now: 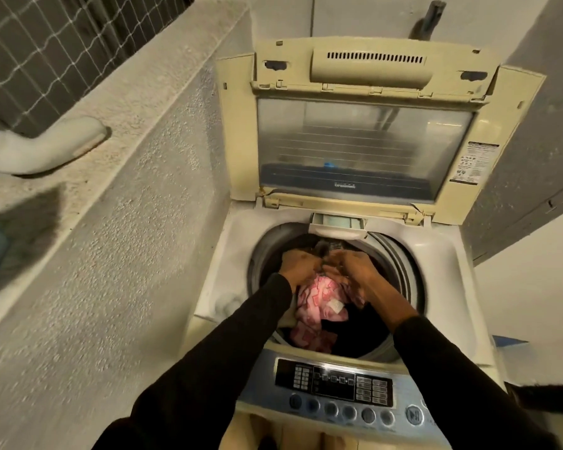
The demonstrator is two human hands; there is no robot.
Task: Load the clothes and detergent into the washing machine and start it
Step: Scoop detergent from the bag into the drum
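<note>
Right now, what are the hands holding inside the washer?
Both the left hand and right hand are down on the clothes in the drum; blur hides whether either grips them, or where.

Both hands, left hand (301,266) and right hand (355,271), reach into the open washing machine (436,254) drum, fingers curled in dark clothes (325,251) above a pink garment (319,303)

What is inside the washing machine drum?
The drum holds a pink patterned cloth and dark clothes, with the left hand and right hand reaching in. Anything deeper is covered.
</note>
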